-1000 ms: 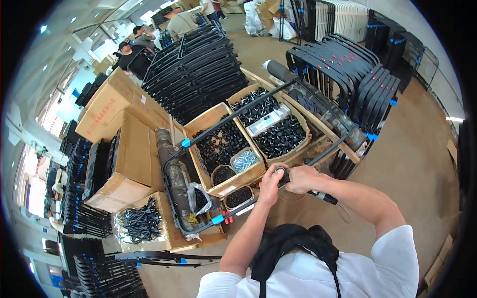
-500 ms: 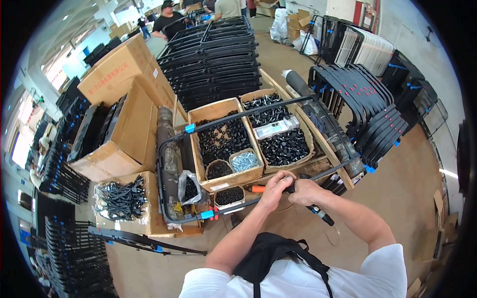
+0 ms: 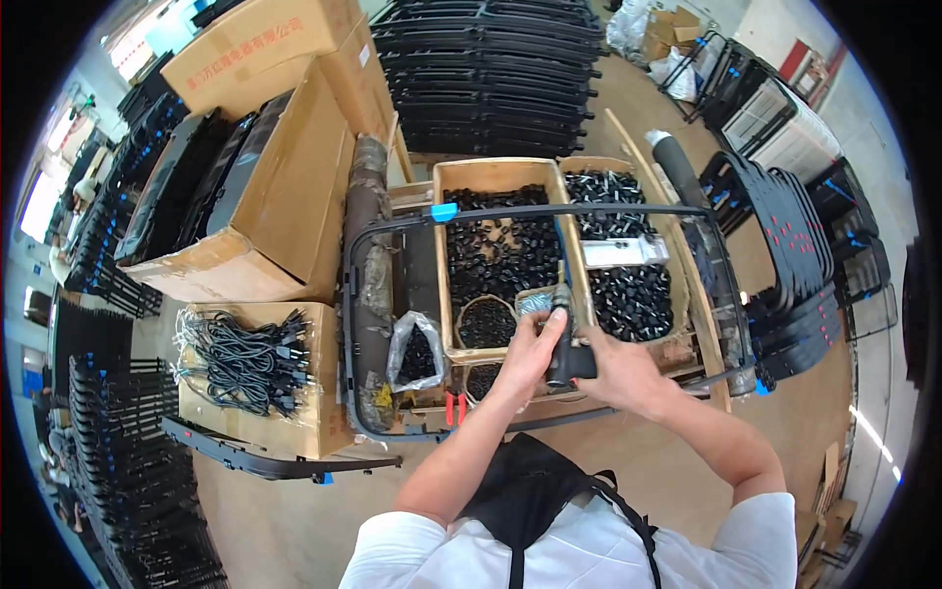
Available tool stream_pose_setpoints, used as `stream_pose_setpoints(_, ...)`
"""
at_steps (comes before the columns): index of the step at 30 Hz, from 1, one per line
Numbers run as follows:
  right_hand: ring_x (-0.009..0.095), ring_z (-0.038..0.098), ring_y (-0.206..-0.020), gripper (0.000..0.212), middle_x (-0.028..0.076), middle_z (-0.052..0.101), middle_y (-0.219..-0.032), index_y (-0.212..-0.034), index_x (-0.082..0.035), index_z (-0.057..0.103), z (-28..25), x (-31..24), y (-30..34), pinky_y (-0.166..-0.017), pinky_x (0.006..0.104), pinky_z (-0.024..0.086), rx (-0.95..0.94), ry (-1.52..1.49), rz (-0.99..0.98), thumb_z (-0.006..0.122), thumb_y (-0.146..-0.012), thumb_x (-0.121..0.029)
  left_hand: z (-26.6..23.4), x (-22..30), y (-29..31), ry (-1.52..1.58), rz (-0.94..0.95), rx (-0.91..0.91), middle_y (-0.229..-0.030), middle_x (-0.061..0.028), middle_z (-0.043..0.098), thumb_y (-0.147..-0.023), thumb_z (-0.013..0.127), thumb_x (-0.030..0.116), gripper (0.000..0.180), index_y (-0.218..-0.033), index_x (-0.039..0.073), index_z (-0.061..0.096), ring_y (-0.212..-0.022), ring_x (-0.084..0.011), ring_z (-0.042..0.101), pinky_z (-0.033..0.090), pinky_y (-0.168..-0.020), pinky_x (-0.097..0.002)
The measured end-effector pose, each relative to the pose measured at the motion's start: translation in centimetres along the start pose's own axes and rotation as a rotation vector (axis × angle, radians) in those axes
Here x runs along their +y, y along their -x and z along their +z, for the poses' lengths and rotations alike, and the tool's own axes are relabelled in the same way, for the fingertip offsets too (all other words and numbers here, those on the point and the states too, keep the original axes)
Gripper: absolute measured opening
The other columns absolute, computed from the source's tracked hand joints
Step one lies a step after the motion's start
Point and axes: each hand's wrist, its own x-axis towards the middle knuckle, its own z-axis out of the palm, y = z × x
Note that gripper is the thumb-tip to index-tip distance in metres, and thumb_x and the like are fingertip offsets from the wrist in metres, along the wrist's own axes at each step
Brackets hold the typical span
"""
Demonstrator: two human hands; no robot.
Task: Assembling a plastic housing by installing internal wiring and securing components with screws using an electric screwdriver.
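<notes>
While I monitor through the head view, I see the left hand [image 3: 531, 353] grasping the dark cylindrical power tool [image 3: 563, 339]. The right hand [image 3: 626, 373] is positioned at the tool's near end, fingers partly spread; I cannot tell whether it grips. The tool is located over the near edge of the wooden bin [image 3: 496, 175], between opposite rails of the black frame [image 3: 628, 209].

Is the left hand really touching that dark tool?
Touching. The head view shows the left hand gripping the dark tool, its thumb against it.
</notes>
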Motion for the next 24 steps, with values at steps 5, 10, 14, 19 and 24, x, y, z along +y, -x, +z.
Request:
stream_pose_setpoints(5, 0.042, 0.074, -0.088, 0.082, 0.023, 0.071, -0.105, -0.145, -0.004, 0.045, 7.4, -3.0, -10.6, -0.074, 0.0514, 0.061, -0.016, 0.084, -0.223, 0.086, -0.078, -0.029, -9.0, -1.5, -5.8, -0.25, -0.027, 0.27, -0.099, -0.0159, 0.073, -0.101, 0.069, 0.051, 0.06, -0.115, -0.007, 0.067, -0.092, -0.0226, 0.067, 0.054, -0.083, -0.0386)
stream_pose_setpoints(10, 0.041, 0.075, -0.084, 0.082, 0.023, 0.071, -0.097, -0.145, -0.002, 0.043, 12.3, -6.5, -19.8, -0.07, 0.0481, 0.062, 0.028, 0.029, -0.325, 0.084, -0.079, -0.027, -16.8, -0.7, -10.7, -0.613, 0.059, 0.521, -0.111, -0.0291, 0.073, -0.103, 0.063, 0.051, 0.057, -0.118, -0.004, 0.068, -0.11, -0.0464, 0.069, 0.052, -0.096, -0.0505)
stream_pose_setpoints(14, 0.043, 0.075, -0.087, 0.081, 0.025, 0.071, -0.1, -0.144, -0.001, 0.042, 13.1, -7.4, -23.2, -0.074, 0.0487, 0.062, -0.013, 0.036, -0.29, 0.084, -0.08, -0.029, -19.2, -0.2, -13.3, -0.671, 0.029, 0.517, -0.115, -0.0301, 0.072, -0.103, 0.061, 0.052, 0.058, -0.121, -0.003, 0.067, -0.113, -0.0478, 0.068, 0.052, -0.097, -0.0512)
stream_pose_setpoints(19, 0.043, 0.074, -0.091, 0.083, 0.026, 0.07, -0.104, -0.145, -0.001, 0.039, 13.0, -7.4, -24.8, -0.077, 0.0492, 0.062, -0.074, 0.038, -0.264, 0.084, -0.081, -0.03, -19.7, -0.4, -14.9, -0.673, 0.018, 0.518, -0.118, -0.0305, 0.072, -0.103, 0.06, 0.054, 0.061, -0.123, -0.003, 0.068, -0.115, -0.0466, 0.067, 0.052, -0.099, -0.0503)
stream_pose_setpoints(24, 0.046, 0.073, -0.088, 0.08, 0.026, 0.071, -0.099, -0.141, -0.002, 0.041, 14.1, -6.8, -24.9, -0.074, 0.0527, 0.061, -0.008, -0.01, -0.272, 0.083, -0.08, -0.031, -20.0, -0.6, -15.1, -0.643, 0.018, 0.478, -0.119, -0.0292, 0.072, -0.103, 0.06, 0.053, 0.062, -0.126, -0.003, 0.067, -0.115, -0.0451, 0.068, 0.052, -0.1, -0.049)
